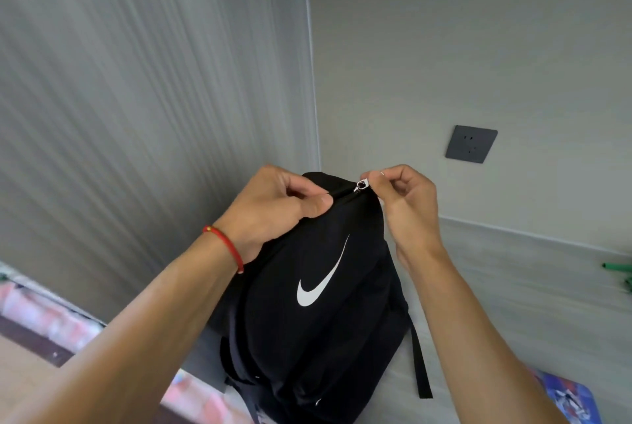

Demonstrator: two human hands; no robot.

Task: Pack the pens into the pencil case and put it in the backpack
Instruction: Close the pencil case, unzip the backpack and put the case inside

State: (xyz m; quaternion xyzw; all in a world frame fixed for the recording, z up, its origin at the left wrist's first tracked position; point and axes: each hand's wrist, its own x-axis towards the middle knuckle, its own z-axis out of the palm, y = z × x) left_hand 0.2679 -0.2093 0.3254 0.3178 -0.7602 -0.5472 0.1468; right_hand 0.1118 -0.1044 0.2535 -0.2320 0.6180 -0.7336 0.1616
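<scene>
A black backpack (318, 307) with a white swoosh logo stands upright on a pale desk (513, 286). My left hand (273, 208), a red cord at its wrist, pinches the fabric at the top of the bag beside the zip. My right hand (407, 204) pinches the silver zip pull (360, 186) at the top right of the bag. The zip line between both hands looks closed. No pens or pencil case are visible.
A dark wall socket (471, 143) sits on the back wall to the right. A grey ribbed panel (119, 115) rises on the left. A blue patterned item (571, 403) lies at the bottom right, and a green object (619, 269) pokes in at the right edge.
</scene>
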